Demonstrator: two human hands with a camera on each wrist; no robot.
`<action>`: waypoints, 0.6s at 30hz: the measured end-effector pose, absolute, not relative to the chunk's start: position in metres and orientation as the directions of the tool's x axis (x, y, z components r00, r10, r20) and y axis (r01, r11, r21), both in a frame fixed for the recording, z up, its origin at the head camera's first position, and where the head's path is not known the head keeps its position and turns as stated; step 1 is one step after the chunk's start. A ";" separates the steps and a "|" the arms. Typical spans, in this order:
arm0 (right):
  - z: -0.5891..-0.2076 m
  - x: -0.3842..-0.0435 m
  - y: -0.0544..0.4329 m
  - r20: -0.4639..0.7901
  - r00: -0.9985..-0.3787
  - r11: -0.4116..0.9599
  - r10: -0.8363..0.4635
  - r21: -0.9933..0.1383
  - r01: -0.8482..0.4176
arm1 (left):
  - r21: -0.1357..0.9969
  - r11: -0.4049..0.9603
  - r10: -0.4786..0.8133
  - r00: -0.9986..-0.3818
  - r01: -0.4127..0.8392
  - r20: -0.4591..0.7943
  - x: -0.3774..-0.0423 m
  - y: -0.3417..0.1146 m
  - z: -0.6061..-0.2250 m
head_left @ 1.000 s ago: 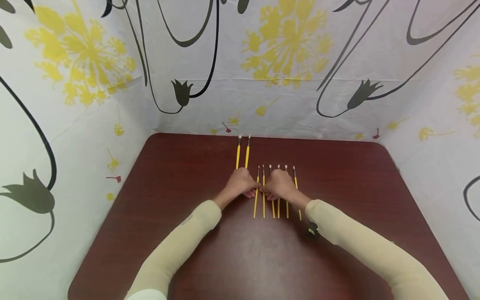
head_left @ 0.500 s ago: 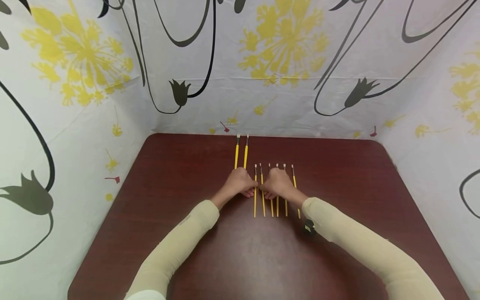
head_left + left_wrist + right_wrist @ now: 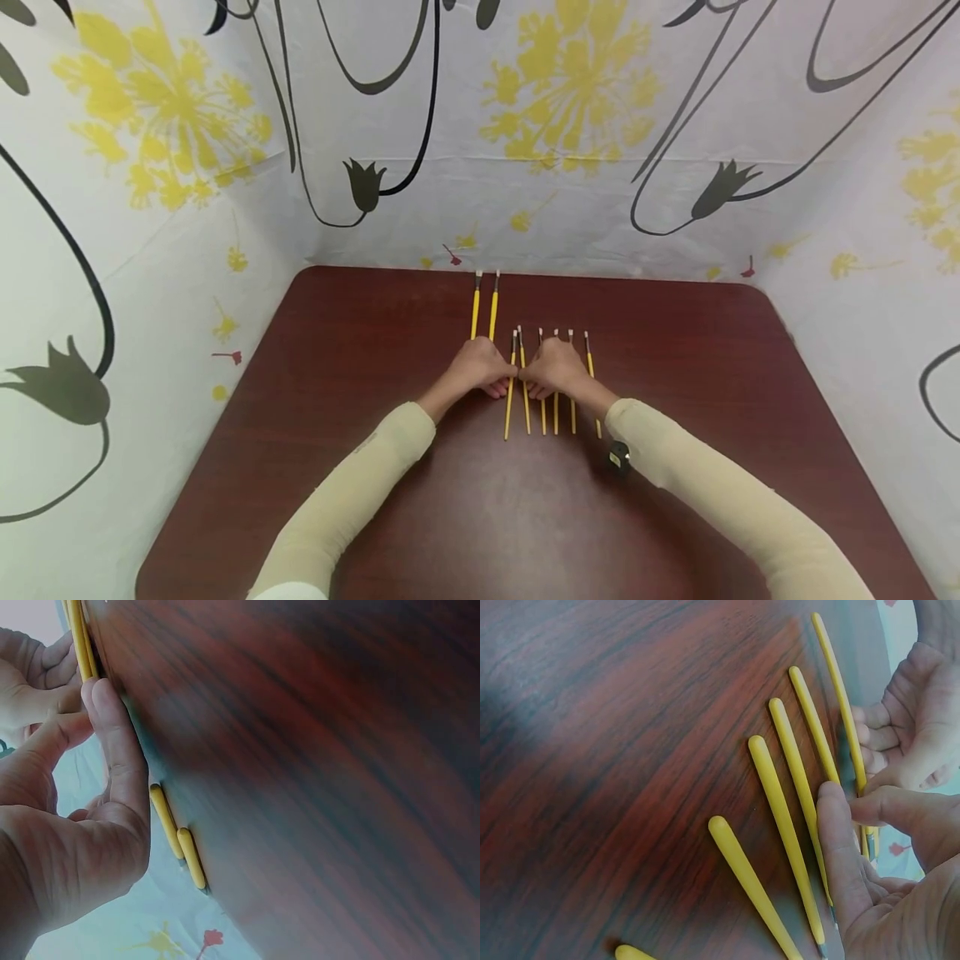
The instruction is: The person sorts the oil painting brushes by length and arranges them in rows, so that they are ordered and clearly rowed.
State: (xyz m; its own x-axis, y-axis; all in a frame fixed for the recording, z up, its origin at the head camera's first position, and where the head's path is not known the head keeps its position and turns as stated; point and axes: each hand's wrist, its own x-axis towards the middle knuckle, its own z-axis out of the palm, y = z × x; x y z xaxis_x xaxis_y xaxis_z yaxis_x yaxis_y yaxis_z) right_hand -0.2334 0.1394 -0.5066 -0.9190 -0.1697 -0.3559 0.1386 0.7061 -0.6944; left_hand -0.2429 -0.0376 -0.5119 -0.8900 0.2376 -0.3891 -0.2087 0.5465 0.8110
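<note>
Two at once: pinching the leftmost brush [image 3: 842, 697] of a six-brush row between thumb and fingers of the left hand [image 3: 476, 364], and pinching the second brush [image 3: 812, 724] between thumb and finger of the right hand [image 3: 555, 367]. Working near the middle of a dark red table [image 3: 480, 500], pointing every bristle end away from the body. Leaning the two together at the bristles (touching or merely close, impossible to tell) and fanning apart toward the handle tips. Apparently adjusting slant and spacing within the row, judging by the pose; probably calling next for easing the bristle ends apart and letting go without nudging any neighbour. Working in tight quarters: crossing above the third brush [image 3: 801, 780], fourth brush [image 3: 784, 826] and fifth brush [image 3: 754, 891] with the right hand, hiding their middles from overhead, and passing the wrist near the slanted sixth brush [image 3: 591, 364]. Showing, beyond the left hand, a pair of larger brushes [image 3: 476, 315], reaching nearly to the table's far edge. Wearing cream sleeves [image 3: 352, 483], with a small dark item [image 3: 619, 457] just below the right cuff, too small for identifying. Facing a white flower-printed sheet [image 3: 465, 125], hanging behind the table and along both sides.
</note>
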 end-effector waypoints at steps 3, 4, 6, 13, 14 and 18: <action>-0.507 -0.232 0.141 -0.359 -0.917 0.676 -0.172 -0.720 0.155 | 0.814 0.545 0.251 -0.888 -0.200 -0.386 -0.243 -0.039 -0.513; -0.507 -0.231 0.142 -0.358 -0.917 0.665 -0.177 -0.730 0.157 | 0.816 0.544 0.256 -0.887 -0.196 -0.384 -0.242 -0.040 -0.513; -0.507 -0.230 0.143 -0.360 -0.915 0.646 -0.181 -0.745 0.165 | 0.819 0.541 0.265 -0.887 -0.189 -0.380 -0.242 -0.042 -0.513; -0.502 -0.230 0.145 -0.378 -0.906 0.587 -0.192 -0.784 0.202 | 0.849 0.485 0.279 -0.883 -0.210 -0.378 -0.241 -0.048 -0.510; -0.501 -0.230 0.145 -0.383 -0.903 0.576 -0.195 -0.790 0.210 | 0.855 0.471 0.283 -0.881 -0.215 -0.378 -0.241 -0.049 -0.510; -0.498 -0.229 0.147 -0.389 -0.896 0.533 -0.216 -0.816 0.225 | 0.890 0.393 0.316 -0.875 -0.232 -0.367 -0.241 -0.054 -0.509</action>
State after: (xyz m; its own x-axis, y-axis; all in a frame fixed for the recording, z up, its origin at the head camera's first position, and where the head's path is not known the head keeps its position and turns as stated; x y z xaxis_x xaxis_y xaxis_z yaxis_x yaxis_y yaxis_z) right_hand -0.2290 0.1473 -0.4985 -0.8955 -0.2164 -0.3889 0.2253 0.5330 -0.8155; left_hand -0.2410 -0.0542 -0.5088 -0.8750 0.3156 -0.3671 -0.2318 0.3927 0.8900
